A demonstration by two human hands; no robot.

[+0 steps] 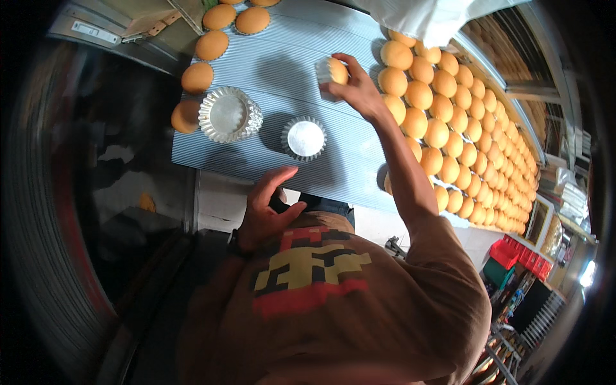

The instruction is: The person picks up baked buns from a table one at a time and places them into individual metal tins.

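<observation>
My right hand [353, 86] grips a golden sponge cake in a fluted metal tin [332, 72], tilted on its side above the ridged tabletop [293, 43]. In front of my belly hovers my left hand [272, 207], fingers apart, with nothing in it. Just beyond its fingertips a single fluted tart tin [304, 138] rests on the tabletop. To the left of that tin stands a stack of fluted tins [230, 115], its top one showing a bare inside. A cake [186, 116] sits partly behind the stack.
Many round cakes [440, 132] stand in close rows along the right side. Several more cakes in tins [212, 45] line the table's left edge. White cloth or plastic [423, 19] hangs at the top right. Red bins [519, 255] are at the lower right.
</observation>
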